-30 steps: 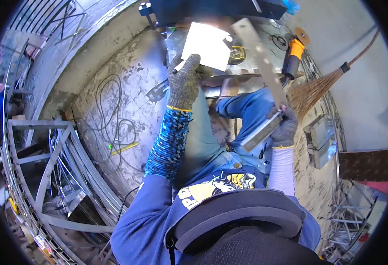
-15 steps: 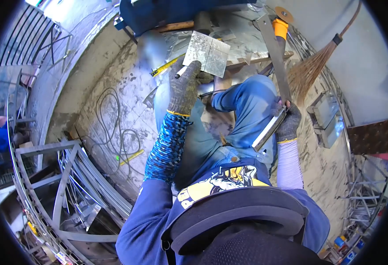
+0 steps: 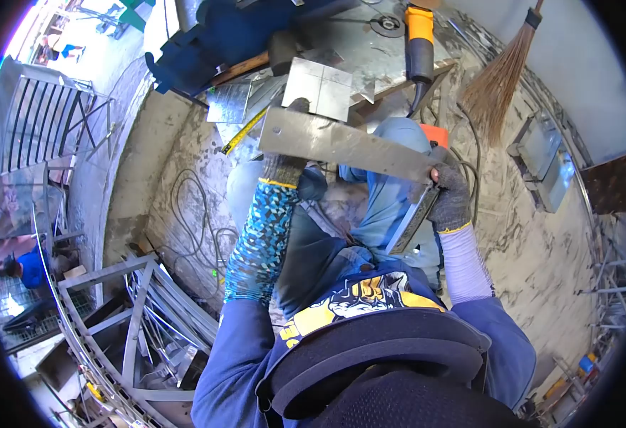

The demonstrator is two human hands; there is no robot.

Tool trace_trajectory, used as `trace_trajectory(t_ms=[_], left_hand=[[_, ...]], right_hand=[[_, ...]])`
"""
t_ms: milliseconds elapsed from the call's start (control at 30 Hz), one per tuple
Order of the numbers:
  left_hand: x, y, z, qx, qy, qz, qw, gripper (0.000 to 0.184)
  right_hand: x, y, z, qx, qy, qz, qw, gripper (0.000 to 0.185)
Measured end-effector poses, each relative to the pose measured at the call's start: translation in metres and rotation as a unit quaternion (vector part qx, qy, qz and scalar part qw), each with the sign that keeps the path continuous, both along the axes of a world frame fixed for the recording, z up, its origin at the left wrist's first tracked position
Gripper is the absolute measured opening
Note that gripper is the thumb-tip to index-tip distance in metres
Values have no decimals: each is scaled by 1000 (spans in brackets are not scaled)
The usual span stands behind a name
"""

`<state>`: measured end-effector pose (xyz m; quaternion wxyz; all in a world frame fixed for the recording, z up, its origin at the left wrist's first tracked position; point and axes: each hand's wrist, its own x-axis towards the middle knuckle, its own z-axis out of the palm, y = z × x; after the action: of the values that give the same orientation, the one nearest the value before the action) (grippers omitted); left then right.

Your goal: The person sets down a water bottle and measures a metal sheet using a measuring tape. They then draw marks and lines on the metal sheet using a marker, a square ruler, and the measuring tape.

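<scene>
My right hand [image 3: 447, 194], in a dark grey glove, is closed around a try square where blade and stock meet. The wide steel blade of this try square [image 3: 349, 148] reaches left across my left hand, and its stock hangs down towards my lap. My left hand [image 3: 281, 171], also gloved, is mostly covered by the blade; a fingertip shows above it at the lower edge of a square metal plate [image 3: 318, 87], which the hand grips. Scribed lines cross on the plate. Whether the marker is still in the left hand cannot be seen.
A yellow tape measure [image 3: 244, 131] lies left of the plate. Beyond are an angle grinder [image 3: 420, 44] with its cable and a loose disc [image 3: 386, 26]. A broom [image 3: 502, 78] leans at the right. Metal frames [image 3: 135, 321] stand at the left, near a coiled cable [image 3: 188, 207].
My right hand has swung the try square from upright to nearly level, bringing its blade over my left hand. The marker seen earlier in my left hand is now hidden. The view has shifted.
</scene>
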<state>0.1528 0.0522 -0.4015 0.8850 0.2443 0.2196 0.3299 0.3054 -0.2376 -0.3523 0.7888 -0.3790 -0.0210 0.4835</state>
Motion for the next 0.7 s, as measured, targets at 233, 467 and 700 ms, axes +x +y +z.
trace_trajectory(t_ms=[233, 467, 700], left_hand=[[65, -32, 63, 131, 110, 13, 985, 30], [78, -36, 70, 99, 217, -15, 971, 25], [95, -2, 9, 493, 290, 23, 820, 24]], right_hand=[[0, 3, -9, 91, 35, -12, 995, 16], [3, 6, -11, 160, 19, 31, 987, 15], [0, 6, -7, 134, 33, -5, 990, 14]])
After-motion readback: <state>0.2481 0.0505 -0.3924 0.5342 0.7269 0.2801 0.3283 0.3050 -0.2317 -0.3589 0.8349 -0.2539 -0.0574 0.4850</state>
